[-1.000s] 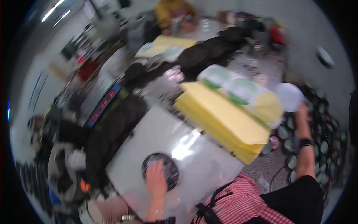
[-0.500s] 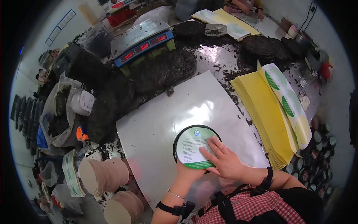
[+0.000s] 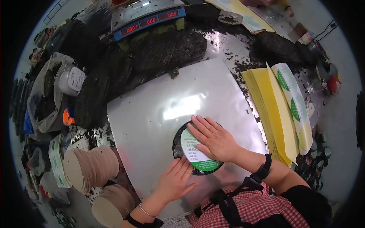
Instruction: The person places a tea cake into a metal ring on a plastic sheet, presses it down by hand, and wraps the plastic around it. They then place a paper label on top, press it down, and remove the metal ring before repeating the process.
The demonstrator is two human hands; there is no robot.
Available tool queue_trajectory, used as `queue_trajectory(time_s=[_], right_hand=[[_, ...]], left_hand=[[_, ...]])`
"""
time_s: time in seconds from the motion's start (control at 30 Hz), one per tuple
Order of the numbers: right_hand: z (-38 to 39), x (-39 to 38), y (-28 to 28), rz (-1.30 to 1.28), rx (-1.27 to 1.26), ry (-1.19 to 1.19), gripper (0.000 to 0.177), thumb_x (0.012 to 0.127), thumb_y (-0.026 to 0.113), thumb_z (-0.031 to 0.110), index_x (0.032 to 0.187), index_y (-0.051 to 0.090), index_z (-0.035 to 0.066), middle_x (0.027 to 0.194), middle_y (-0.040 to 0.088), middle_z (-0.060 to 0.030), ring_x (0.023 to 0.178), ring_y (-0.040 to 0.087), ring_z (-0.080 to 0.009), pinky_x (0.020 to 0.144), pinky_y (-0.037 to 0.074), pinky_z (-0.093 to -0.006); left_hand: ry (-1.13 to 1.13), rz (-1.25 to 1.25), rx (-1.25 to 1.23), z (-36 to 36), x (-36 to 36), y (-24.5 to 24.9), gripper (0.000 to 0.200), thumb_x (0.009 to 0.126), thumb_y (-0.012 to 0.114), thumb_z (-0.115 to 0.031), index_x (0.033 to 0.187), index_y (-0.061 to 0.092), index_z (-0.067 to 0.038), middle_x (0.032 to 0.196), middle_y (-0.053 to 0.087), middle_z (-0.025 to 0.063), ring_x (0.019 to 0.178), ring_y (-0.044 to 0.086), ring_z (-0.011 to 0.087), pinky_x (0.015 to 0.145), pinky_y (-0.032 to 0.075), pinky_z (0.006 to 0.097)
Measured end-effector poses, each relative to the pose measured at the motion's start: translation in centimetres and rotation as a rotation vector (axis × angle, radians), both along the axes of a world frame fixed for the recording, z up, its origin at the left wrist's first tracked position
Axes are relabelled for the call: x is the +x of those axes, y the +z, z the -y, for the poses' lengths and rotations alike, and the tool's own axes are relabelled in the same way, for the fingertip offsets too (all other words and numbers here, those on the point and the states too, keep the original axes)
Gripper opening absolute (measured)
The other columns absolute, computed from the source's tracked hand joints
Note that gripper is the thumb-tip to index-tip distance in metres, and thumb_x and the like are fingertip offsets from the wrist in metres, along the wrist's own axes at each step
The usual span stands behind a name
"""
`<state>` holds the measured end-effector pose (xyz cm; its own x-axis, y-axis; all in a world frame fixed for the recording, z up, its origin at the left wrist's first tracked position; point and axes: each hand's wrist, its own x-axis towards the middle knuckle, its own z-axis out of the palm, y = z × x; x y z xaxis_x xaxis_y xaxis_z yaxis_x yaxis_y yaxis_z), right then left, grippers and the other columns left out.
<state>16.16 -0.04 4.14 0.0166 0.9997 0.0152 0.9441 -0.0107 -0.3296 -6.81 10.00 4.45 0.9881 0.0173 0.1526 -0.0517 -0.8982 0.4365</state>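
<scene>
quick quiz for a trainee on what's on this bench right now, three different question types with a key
1. True or false: the right hand lies on the yellow stack.
2. What colour are the digits on the scale? a) green b) red c) white
3. Fill in: the silver-coloured bracelet is on the ____ arm.

Key: 1. False, it lies on the round label. 2. b. 3. left.

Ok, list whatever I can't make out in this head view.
All in the head view:
Round green-and-white printed label: upper right hidden by the right hand; smallest print too small to read.
Round black container: middle hidden by the label and right hand.
Clear plastic tub with white label: its writing is too small.
Co-worker: mostly cut off by the top edge.
</scene>
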Motion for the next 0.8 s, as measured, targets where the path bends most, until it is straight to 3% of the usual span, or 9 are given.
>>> queue_trajectory(time_s=[0.2, 0.3, 0.37, 0.47, 0.53, 0.6, 0.67, 0.7, 0.8], right_hand=[[-0.3, -4.0, -1.8, 0.029, 0.024, 0.151, 0.062, 0.106, 0.041, 0.038, 0.159, 0.03, 0.008, 0.164, 0.026, -0.0224, 0.154, 0.023, -0.0333, 0.126, 0.015, -0.0481], [0.1, -4.3, -1.7, 0.017, 0.081, 0.077, 0.065, 0.103, 0.044, 0.048, 0.16, 0.031, 0.019, 0.163, 0.027, -0.0224, 0.154, 0.024, -0.0334, 0.125, 0.015, -0.0473], [0.3, -6.6, -1.6, 0.027, 0.047, 0.098, 0.064, 0.102, 0.044, 0.053, 0.155, 0.041, 0.018, 0.164, 0.027, -0.019, 0.154, 0.022, -0.0337, 0.125, 0.015, -0.0514], [3.3, -5.5, -0.2, 0.024, -0.043, 0.297, 0.057, 0.103, 0.045, 0.047, 0.15, 0.048, 0.016, 0.165, 0.027, -0.0155, 0.154, 0.023, -0.0333, 0.124, 0.016, -0.0551], [6.3, -2.6, 0.2, -0.485, -0.322, 0.821, 0.057, 0.102, 0.048, 0.036, 0.155, 0.041, 0.017, 0.165, 0.026, -0.0167, 0.154, 0.024, -0.0331, 0.124, 0.018, -0.0535], [6.5, -2.8, 0.0, -0.245, -0.143, 0.617, 0.059, 0.101, 0.049, 0.032, 0.157, 0.036, 0.017, 0.166, 0.025, -0.0171, 0.154, 0.024, -0.0332, 0.124, 0.018, -0.0529], [6.5, -3.0, -1.9, -0.052, 0.024, 0.362, 0.063, 0.101, 0.05, 0.028, 0.159, 0.031, 0.017, 0.166, 0.024, -0.0175, 0.154, 0.024, -0.0334, 0.124, 0.019, -0.0524], [5.4, -2.9, -3.8, -0.111, 0.133, 0.382, 0.062, 0.1, 0.051, 0.027, 0.159, 0.032, 0.017, 0.164, 0.027, -0.0175, 0.153, 0.025, -0.0335, 0.124, 0.02, -0.051], [8.8, -1.4, -2.1, -0.461, 0.303, 0.313, 0.056, 0.102, 0.05, 0.025, 0.155, 0.038, 0.012, 0.164, 0.03, -0.0171, 0.153, 0.025, -0.0332, 0.124, 0.02, -0.0498]], left_hand=[[0.004, -0.209, -0.09, -0.6, -1.0, 0.4, 0.056, 0.089, 0.07, -0.038, 0.124, 0.061, 0.005, 0.126, 0.062, 0.022, 0.127, 0.056, 0.0348, 0.116, 0.037, 0.0511], [0.177, 0.05, -0.567, -0.4, -1.1, -3.1, 0.04, 0.097, 0.064, -0.025, 0.125, 0.061, 0.003, 0.122, 0.066, 0.0184, 0.122, 0.06, 0.0289, 0.112, 0.042, 0.0435], [0.969, 0.563, -0.908, 1.5, 1.9, -4.7, 0.031, 0.103, 0.054, -0.017, 0.126, 0.062, 0.002, 0.122, 0.068, 0.0155, 0.119, 0.061, 0.0228, 0.106, 0.044, 0.036], [0.761, 0.369, -1.072, -0.1, 2.5, -5.3, 0.035, 0.107, 0.048, -0.02, 0.13, 0.059, 0.004, 0.127, 0.066, 0.0138, 0.117, 0.059, 0.0189, 0.104, 0.044, 0.0324], [0.744, 0.302, -1.086, -0.1, 1.9, -5.2, 0.043, 0.109, 0.041, -0.027, 0.135, 0.056, 0.004, 0.127, 0.066, 0.0136, 0.118, 0.06, 0.0201, 0.104, 0.044, 0.0322], [0.72, 0.361, -1.612, 0.4, 3.6, -3.2, 0.049, 0.111, 0.035, -0.033, 0.138, 0.054, 0.003, 0.131, 0.064, 0.015, 0.122, 0.059, 0.0233, 0.107, 0.042, 0.0333], [0.432, 0.467, -0.94, 4.2, 6.9, 2.9, 0.053, 0.111, 0.031, -0.038, 0.139, 0.053, 0.001, 0.134, 0.062, 0.0181, 0.128, 0.056, 0.0278, 0.113, 0.038, 0.0396], [0.405, 0.451, -0.936, 6.0, 7.2, 4.7, 0.053, 0.111, 0.031, -0.038, 0.139, 0.053, 0.001, 0.134, 0.062, 0.0181, 0.128, 0.056, 0.0278, 0.113, 0.038, 0.0396], [0.149, 0.4, -0.418, 11.4, 6.2, 8.4, 0.063, 0.097, 0.059, -0.043, 0.143, 0.05, -0.002, 0.151, 0.041, 0.023, 0.141, 0.036, 0.0408, 0.117, 0.022, 0.0584]])
